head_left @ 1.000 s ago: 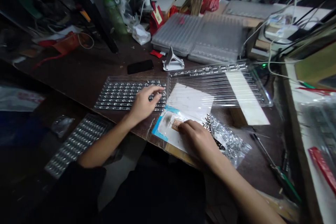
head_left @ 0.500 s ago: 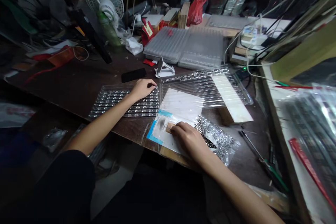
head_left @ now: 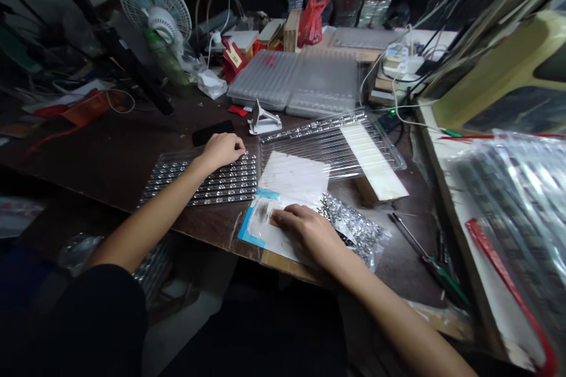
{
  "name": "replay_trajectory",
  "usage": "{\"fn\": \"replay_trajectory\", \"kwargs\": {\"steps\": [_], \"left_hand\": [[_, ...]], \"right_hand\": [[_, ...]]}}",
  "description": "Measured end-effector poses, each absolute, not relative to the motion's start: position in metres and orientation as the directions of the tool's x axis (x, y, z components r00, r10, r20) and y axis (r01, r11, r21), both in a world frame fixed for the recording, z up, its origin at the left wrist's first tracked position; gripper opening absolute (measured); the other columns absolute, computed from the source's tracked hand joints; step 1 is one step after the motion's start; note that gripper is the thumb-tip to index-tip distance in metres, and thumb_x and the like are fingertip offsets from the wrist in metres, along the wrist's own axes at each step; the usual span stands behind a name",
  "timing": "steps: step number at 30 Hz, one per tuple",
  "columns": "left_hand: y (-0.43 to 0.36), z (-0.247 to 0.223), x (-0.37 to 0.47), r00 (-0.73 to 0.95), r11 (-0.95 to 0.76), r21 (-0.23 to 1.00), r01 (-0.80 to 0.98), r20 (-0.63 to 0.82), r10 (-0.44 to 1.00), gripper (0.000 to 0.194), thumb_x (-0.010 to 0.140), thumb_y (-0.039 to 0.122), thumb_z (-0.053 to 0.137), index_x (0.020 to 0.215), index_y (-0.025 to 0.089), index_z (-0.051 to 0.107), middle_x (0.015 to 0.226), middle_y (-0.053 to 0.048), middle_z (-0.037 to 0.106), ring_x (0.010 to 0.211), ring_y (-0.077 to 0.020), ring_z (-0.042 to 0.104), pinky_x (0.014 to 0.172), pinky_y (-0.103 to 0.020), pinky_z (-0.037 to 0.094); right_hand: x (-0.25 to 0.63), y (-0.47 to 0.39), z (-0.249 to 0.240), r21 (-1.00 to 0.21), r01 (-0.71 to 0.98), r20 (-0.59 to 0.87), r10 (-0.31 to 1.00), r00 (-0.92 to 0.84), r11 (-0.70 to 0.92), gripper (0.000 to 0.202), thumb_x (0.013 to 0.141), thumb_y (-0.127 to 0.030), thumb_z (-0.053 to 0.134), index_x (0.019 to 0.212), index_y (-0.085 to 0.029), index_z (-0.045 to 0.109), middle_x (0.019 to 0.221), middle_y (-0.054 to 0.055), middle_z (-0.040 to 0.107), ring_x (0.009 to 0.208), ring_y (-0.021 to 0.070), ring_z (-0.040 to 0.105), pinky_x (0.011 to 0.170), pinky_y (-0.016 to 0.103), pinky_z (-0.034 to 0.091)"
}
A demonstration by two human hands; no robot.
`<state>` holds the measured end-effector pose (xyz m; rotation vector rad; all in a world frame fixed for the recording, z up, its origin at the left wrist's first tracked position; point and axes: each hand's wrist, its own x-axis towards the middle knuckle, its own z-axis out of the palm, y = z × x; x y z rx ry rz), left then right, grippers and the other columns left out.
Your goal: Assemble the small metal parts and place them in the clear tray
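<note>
My left hand (head_left: 222,151) is over the back right part of a clear tray (head_left: 201,179) filled with rows of small shiny metal parts. Its fingertips are pinched together near the tray's right end, and what they hold is too small to make out. My right hand (head_left: 312,228) rests on a white board (head_left: 287,241) edged with blue tape, its fingers closed on a small tan block (head_left: 273,220) beside a grey smudged patch. Just right of that hand, a clear plastic bag (head_left: 360,230) spills small shiny metal pieces.
A ridged clear tray (head_left: 309,150) lies behind the board, with a white-topped wooden block (head_left: 371,159) across it. A phone (head_left: 213,132) and a white stand (head_left: 264,121) are further back. At right lie a screwdriver (head_left: 413,241) and bagged strips (head_left: 508,188).
The view has swung a little, so the scene sits further left. My left hand has shifted slightly left and nearer along the tray. My right hand stays at the tan block.
</note>
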<state>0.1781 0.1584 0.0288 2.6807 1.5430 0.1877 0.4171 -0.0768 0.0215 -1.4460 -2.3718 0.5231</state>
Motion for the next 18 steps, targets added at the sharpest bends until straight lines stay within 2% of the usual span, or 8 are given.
{"fn": "replay_trajectory", "kwargs": {"steps": [3,6,9,13,18], "left_hand": [[0.161,0.038,0.17,0.452,-0.452,-0.026,0.892,0.008,0.892,0.01,0.073,0.026,0.065,0.076,0.025,0.075,0.083,-0.003,0.077,0.086,-0.0254,0.068,0.084,-0.033,0.046],[0.159,0.046,0.175,0.435,-0.435,-0.061,0.898,-0.011,0.9,0.018,0.071,0.022,0.066,0.086,0.024,0.075,0.088,-0.004,0.077,0.091,-0.0262,0.068,0.087,-0.034,0.046],[0.153,0.053,0.207,0.514,-0.518,0.02,0.855,0.096,0.852,0.021,0.08,0.025,0.061,0.096,0.022,0.075,0.101,-0.007,0.075,0.096,-0.0274,0.067,0.09,-0.037,0.045],[0.15,0.05,0.269,0.589,-0.632,0.176,0.755,0.241,0.771,0.023,0.088,0.024,0.056,0.102,0.021,0.074,0.108,-0.008,0.072,0.102,-0.0263,0.064,0.09,-0.037,0.047],[0.161,0.036,0.314,0.605,-0.66,0.206,0.723,0.273,0.748,0.015,0.085,0.026,0.065,0.094,0.018,0.073,0.101,-0.01,0.069,0.101,-0.0285,0.061,0.09,-0.039,0.047]], "right_hand": [[0.436,-0.077,0.029,-0.466,0.814,0.068,0.931,-0.358,0.347,0.022,0.097,-0.02,0.051,0.11,-0.019,0.069,0.101,0.009,0.068,0.092,0.0202,0.064,0.079,0.03,0.048],[0.453,-0.08,0.035,-0.426,0.861,-0.034,0.946,-0.323,0.278,0.014,0.091,-0.023,0.062,0.099,-0.019,0.072,0.094,0.008,0.07,0.089,0.0223,0.066,0.076,0.031,0.048],[0.462,-0.083,0.037,-0.415,0.872,-0.094,0.941,-0.324,0.259,0.012,0.084,-0.017,0.069,0.095,-0.019,0.073,0.091,0.007,0.071,0.087,0.0228,0.067,0.073,0.03,0.049],[0.462,-0.084,0.038,-0.457,0.849,-0.104,0.932,-0.348,0.266,0.017,0.085,-0.006,0.062,0.086,-0.019,0.072,0.088,0.007,0.071,0.079,0.02,0.068,0.07,0.027,0.048],[0.461,-0.085,0.04,-0.438,0.852,-0.045,0.939,-0.34,0.287,0.02,0.088,-0.007,0.056,0.077,-0.019,0.067,0.08,0.006,0.071,0.069,0.0181,0.066,0.061,0.026,0.044]]}}
